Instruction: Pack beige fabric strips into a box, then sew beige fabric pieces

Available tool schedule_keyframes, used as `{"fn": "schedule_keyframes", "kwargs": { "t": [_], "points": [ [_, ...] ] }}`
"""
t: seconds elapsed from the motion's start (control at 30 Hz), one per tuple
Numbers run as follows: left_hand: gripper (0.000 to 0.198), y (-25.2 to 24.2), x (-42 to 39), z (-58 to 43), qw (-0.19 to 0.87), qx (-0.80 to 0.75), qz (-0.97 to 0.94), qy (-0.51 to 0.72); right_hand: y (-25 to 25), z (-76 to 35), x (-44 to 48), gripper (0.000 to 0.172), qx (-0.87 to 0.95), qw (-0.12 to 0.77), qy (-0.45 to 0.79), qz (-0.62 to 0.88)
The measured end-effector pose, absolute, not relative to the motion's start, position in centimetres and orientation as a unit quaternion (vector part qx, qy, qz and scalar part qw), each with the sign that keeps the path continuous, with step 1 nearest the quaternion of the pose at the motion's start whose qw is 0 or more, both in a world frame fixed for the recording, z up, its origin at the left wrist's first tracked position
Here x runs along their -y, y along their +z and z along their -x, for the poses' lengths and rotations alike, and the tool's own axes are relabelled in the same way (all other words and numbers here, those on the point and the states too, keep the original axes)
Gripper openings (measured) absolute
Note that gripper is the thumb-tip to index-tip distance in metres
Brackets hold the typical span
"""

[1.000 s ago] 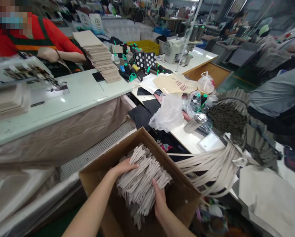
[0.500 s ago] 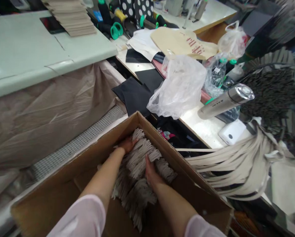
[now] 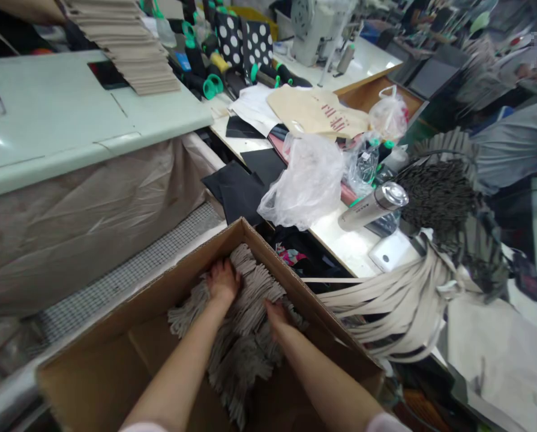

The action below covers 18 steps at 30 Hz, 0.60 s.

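Observation:
Both of my hands reach down into a cardboard box point(image 3: 92, 360) that holds bundles of beige-grey fabric strips point(image 3: 254, 294). My left hand point(image 3: 223, 282) rests on the strips at the left of the pile, its fingers spread. Against the right side of the middle bundle lies my right hand point(image 3: 278, 317), with the fingers stretched out and partly hidden among the strips. More strips hang loosely in layers below and between my forearms.
A pale worktable point(image 3: 47, 114) at left bears stacked beige pieces point(image 3: 133, 54). Beyond the box stand a steel flask point(image 3: 371, 207), a white plastic bag point(image 3: 308, 180) and thread spools. Long beige straps point(image 3: 385, 306) hang at right. Another person's grey clothing point(image 3: 515, 144) shows farther right.
My left hand has shifted from the side of the bundle onto the strips at left, fingers now spread. The right hand stays beside the bundle. The camera view has swung a little.

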State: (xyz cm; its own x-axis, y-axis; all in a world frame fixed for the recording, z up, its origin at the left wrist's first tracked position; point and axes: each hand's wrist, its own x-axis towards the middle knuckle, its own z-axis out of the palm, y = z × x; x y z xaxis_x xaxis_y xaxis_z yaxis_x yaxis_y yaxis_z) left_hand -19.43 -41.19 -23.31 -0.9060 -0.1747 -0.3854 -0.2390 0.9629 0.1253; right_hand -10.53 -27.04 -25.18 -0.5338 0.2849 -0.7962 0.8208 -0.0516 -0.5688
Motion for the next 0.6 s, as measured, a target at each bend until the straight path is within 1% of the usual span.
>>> {"fn": "schedule_keyframes", "kwargs": {
  "t": [0.07, 0.13, 0.17, 0.2, 0.23, 0.3, 0.33, 0.37, 0.4, 0.47, 0.5, 0.53, 0.57, 0.6],
  "points": [
    [0.049, -19.8, 42.1, 17.5, 0.176, -0.977, 0.079, 0.094, -21.1, 8.0, 26.1, 0.044, -0.634, 0.249, -0.605, -0.412],
    [0.044, -15.7, 43.6, 15.5, 0.135, -0.984, 0.037, 0.113, -17.2, 3.9, 24.2, 0.049, -0.624, 0.275, -0.652, -0.331],
    [0.044, -13.6, 44.7, 14.5, 0.097, -0.988, 0.021, 0.121, -15.5, 1.4, 22.9, 0.049, -0.643, 0.267, -0.659, -0.285],
    [0.046, -11.5, 45.8, 13.6, 0.049, -0.991, 0.013, 0.124, -14.0, -1.4, 21.3, 0.049, -0.674, 0.251, -0.649, -0.250],
    [0.048, -9.5, 47.2, 12.8, -0.003, -0.993, 0.016, 0.121, -12.7, -4.1, 19.7, 0.053, -0.710, 0.232, -0.618, -0.247],
    [0.052, -6.4, 50.3, 11.9, -0.072, -0.991, 0.059, 0.097, -10.9, -9.3, 16.5, 0.060, -0.759, 0.183, -0.553, -0.291],
    [0.055, -5.5, 51.9, 11.9, -0.076, -0.989, 0.094, 0.086, -10.4, -11.4, 15.3, 0.062, -0.760, 0.169, -0.530, -0.335],
    [0.058, -4.9, 53.6, 12.0, -0.050, -0.987, 0.133, 0.077, -10.0, -13.1, 14.4, 0.064, -0.749, 0.163, -0.506, -0.394],
    [0.062, -4.7, 55.1, 12.3, 0.013, -0.983, 0.169, 0.076, -9.8, -14.2, 14.0, 0.065, -0.727, 0.162, -0.489, -0.454],
    [0.063, -4.9, 57.4, 13.2, 0.188, -0.957, 0.188, 0.118, -9.9, -14.9, 14.4, 0.072, -0.675, 0.176, -0.478, -0.533],
    [0.061, -5.2, 58.1, 13.6, 0.226, -0.949, 0.172, 0.139, -10.1, -14.5, 15.0, 0.076, -0.653, 0.189, -0.492, -0.544],
    [0.058, -5.4, 58.5, 13.9, 0.246, -0.943, 0.157, 0.158, -10.4, -13.9, 15.7, 0.077, -0.631, 0.203, -0.520, -0.539],
    [0.056, -5.6, 58.5, 14.0, 0.245, -0.946, 0.138, 0.163, -10.7, -13.1, 16.5, 0.075, -0.609, 0.219, -0.555, -0.523],
    [0.055, -5.7, 58.2, 13.9, 0.229, -0.953, 0.126, 0.153, -11.0, -12.3, 17.2, 0.069, -0.585, 0.236, -0.588, -0.507]
  ]
}}
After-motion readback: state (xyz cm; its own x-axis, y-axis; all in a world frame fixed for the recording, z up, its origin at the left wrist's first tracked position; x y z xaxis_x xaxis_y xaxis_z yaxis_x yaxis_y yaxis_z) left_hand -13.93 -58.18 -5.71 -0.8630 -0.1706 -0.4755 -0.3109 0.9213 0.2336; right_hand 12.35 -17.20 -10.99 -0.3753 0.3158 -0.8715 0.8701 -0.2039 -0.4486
